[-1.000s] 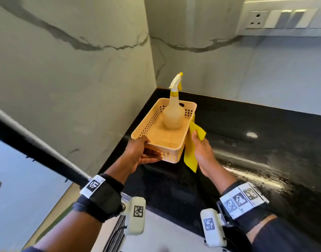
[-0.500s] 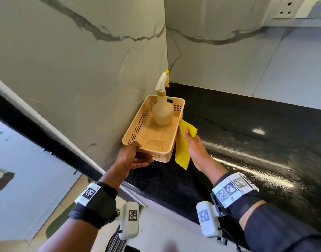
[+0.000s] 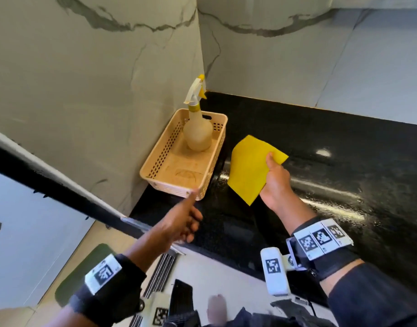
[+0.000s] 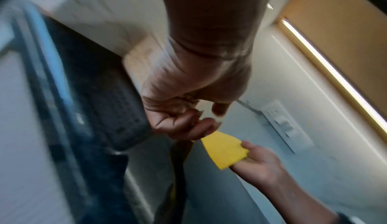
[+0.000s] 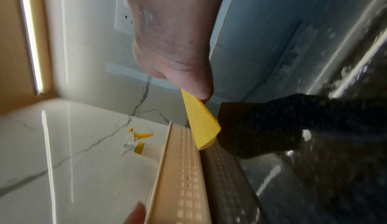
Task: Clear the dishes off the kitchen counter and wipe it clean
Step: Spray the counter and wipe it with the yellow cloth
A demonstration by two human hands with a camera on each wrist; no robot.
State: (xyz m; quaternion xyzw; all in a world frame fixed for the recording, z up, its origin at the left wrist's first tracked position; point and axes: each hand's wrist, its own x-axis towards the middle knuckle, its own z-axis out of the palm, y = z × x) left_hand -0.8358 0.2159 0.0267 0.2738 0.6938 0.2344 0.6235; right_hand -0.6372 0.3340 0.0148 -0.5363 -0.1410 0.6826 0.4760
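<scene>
A beige perforated basket sits on the black counter, pushed into the corner against the marble wall. A yellow spray bottle stands upright at its far end. My left hand hovers just in front of the basket's near corner, thumb pointing at the rim, fingers loosely curled and holding nothing. To the right of the basket, my right hand pinches a folded yellow cloth above the counter, thumb on top. The right wrist view shows the cloth hanging beside the basket's side wall.
The counter is wet and shiny to the right. Marble walls close the corner on the left and behind. The counter's front edge runs below my hands. A dark rail crosses at the left, with floor beneath.
The basket, carried by both hands before, now sits on the counter in the corner. My left hand let go and drew back. My right hand moved right with the cloth.
</scene>
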